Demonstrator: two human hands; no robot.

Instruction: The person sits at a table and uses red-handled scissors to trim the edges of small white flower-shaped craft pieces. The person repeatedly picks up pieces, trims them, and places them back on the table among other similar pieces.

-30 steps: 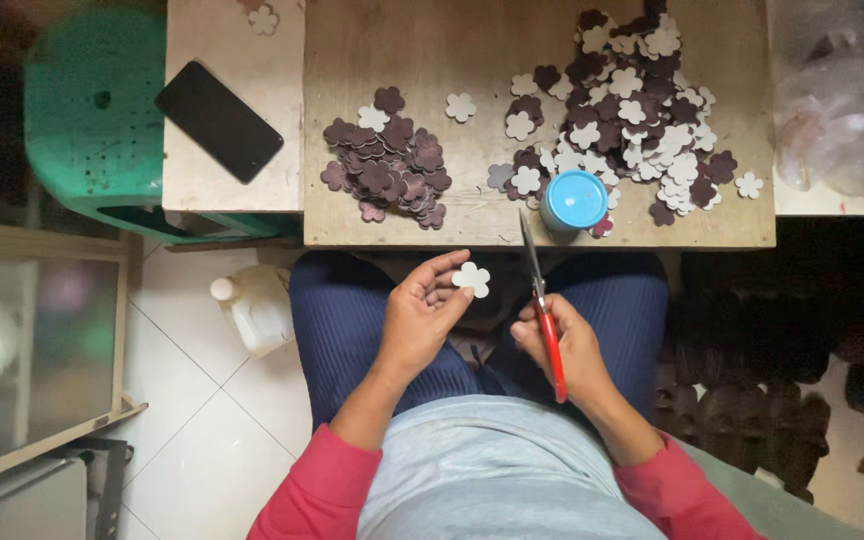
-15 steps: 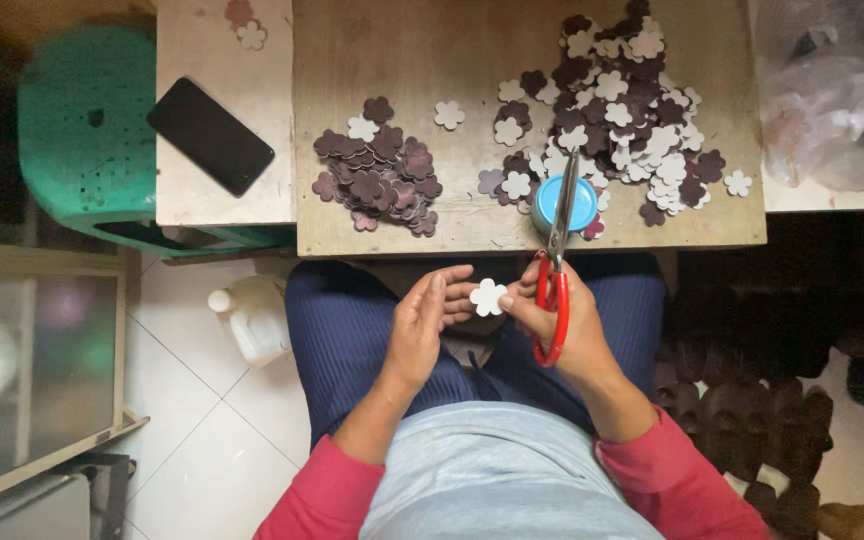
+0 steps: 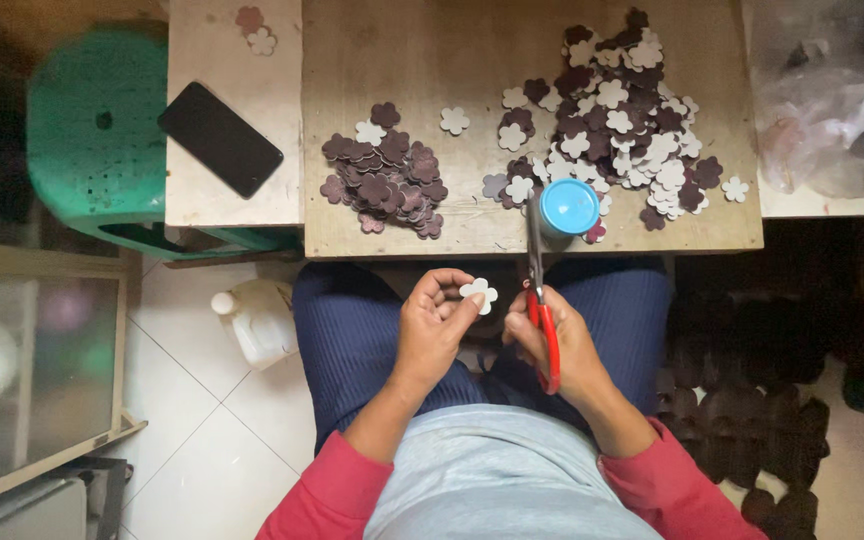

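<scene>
Pinching a white flower piece [image 3: 478,293], left hand [image 3: 434,325]; right hand [image 3: 564,340] clasps scissors [image 3: 540,290].

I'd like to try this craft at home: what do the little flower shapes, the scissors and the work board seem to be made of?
Flower shapes: thin flat sheet, matte, white on one side and maroon on the other, perhaps foam or felt. Scissors: dull grey metal blades, glossy red handles, likely plastic. Work board: bare wood, scuffed and stained.

I'm seeing a worn, matt wooden bench [image 3: 452,60] carrying flat, matt flower cutouts [image 3: 612,110]. The scissors [image 3: 540,300] are showing dull metal blades and glossy red plastic handles, and the phone [image 3: 220,138] is looking smooth and glossy black.
</scene>
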